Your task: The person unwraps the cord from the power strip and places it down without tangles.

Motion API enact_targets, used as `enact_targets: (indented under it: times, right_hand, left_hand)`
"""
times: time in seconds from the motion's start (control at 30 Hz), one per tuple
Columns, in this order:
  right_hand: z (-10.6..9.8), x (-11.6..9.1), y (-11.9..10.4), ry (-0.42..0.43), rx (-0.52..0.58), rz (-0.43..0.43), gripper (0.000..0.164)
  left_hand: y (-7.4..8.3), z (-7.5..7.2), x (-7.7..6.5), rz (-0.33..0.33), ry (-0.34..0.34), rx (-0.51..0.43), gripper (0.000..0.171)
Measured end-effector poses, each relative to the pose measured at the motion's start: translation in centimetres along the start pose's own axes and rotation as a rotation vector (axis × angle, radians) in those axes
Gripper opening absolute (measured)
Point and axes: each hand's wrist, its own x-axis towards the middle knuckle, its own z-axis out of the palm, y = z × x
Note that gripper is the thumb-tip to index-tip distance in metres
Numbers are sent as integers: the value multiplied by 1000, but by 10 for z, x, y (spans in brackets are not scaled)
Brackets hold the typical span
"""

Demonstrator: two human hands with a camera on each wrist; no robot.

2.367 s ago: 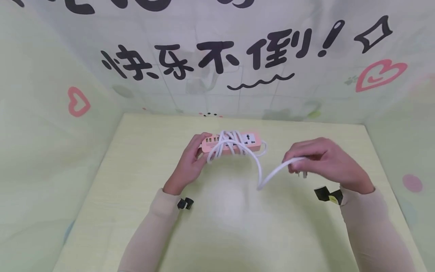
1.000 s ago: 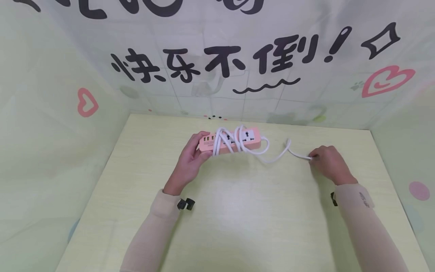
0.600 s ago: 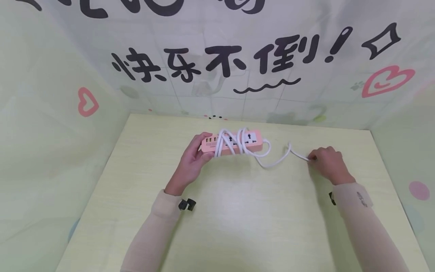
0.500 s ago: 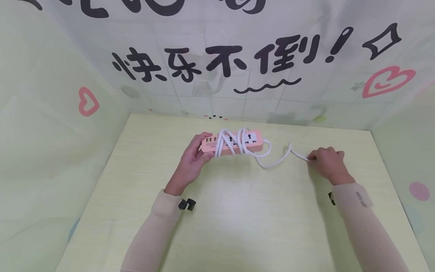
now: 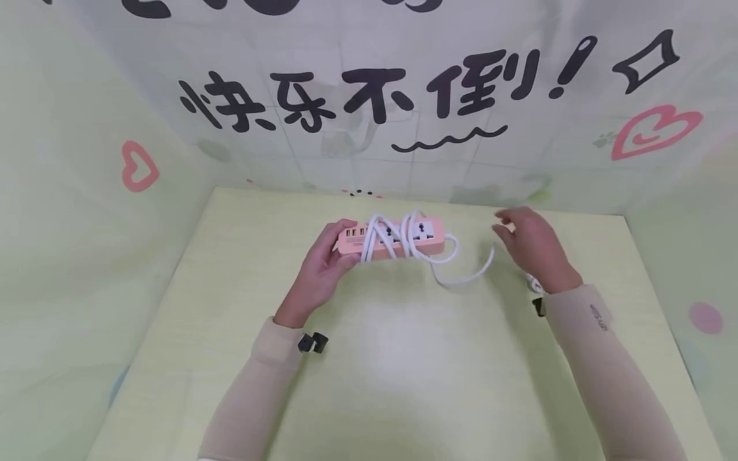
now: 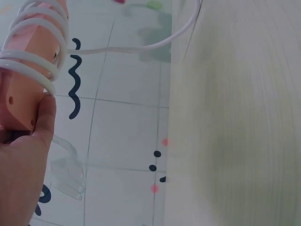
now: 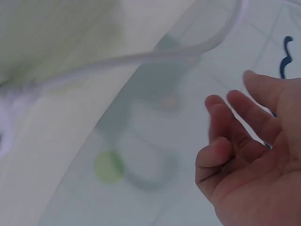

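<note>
At its left end, a pink power strip (image 5: 425,232) is gripped by my left hand (image 5: 319,269), thumb in front and fingers behind. White cord (image 5: 461,280) loops several times around the strip, and its loose length trails off to the right. The left wrist view shows the strip's pink underside (image 6: 26,106) with the thumb against it. My right hand (image 5: 533,246) is in the air over the cord, fingers loosely bent and holding nothing. Below the right wrist lies the plug (image 5: 535,283), partly hidden; it is blurred at the left edge of the right wrist view.
A pale wood-grain table (image 5: 392,384) lies under both hands. Behind it rises a printed wall sheet (image 5: 323,166) with black lettering, and similar sheets close in the left and right sides.
The right hand first carried the plug end rightward and lowered it to the table. It has now let go and moved up and left. The left hand keeps holding the power strip.
</note>
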Motion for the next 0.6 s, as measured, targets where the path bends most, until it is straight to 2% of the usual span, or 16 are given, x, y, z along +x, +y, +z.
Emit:
enact_targets:
  times: [0.13, 0.23, 0.37, 0.6]
  right_hand:
    - [2, 21, -31, -109, 351, -91, 47]
    - [8, 33, -48, -216, 491, -153, 45]
    - [18, 43, -60, -286, 512, -157, 39]
    - [26, 45, -62, -218, 492, -129, 29]
  left_hand:
    - [4, 3, 0, 24, -32, -27, 50]
    - [5, 4, 0, 41, -49, -26, 51]
    - [5, 3, 0, 43, -49, -21, 52]
    - [5, -1, -4, 12, -45, -14, 51]
